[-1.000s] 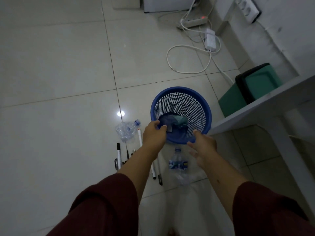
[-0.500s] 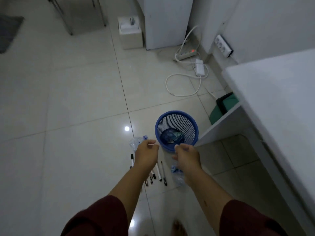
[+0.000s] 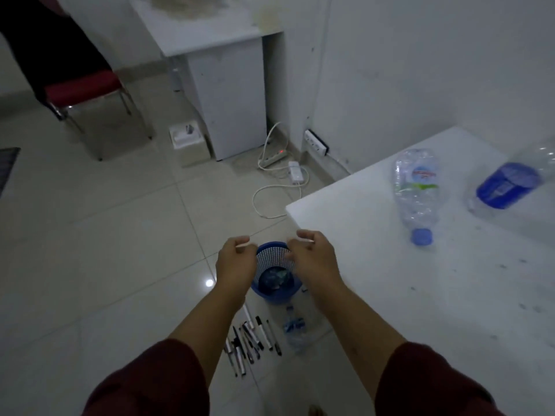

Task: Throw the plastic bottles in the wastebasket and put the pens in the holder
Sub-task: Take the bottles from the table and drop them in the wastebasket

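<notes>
The blue mesh wastebasket (image 3: 270, 259) stands on the tiled floor beside the white table (image 3: 420, 301), with crumpled plastic (image 3: 274, 279) in its bottom. My left hand (image 3: 235, 264) and my right hand (image 3: 312, 258) hover above its rim, one on each side, fingers loosely curled and holding nothing. Several pens (image 3: 252, 337) lie side by side on the floor just in front of the basket. A small clear bottle (image 3: 295, 327) lies to their right. On the table lie a crushed clear bottle with a blue cap (image 3: 416, 187) and a blue-labelled bottle (image 3: 507, 184).
A power strip with white cables (image 3: 271, 159) lies on the floor by the wall behind the basket. A white cabinet (image 3: 231, 94), a small white box (image 3: 187, 139) and a red chair (image 3: 81, 88) stand further back. No pen holder shows.
The view has risen and pulled back from the basket. My left hand has let go of the basket rim; both hands have lifted. The tabletop and its two bottles have come into view.
</notes>
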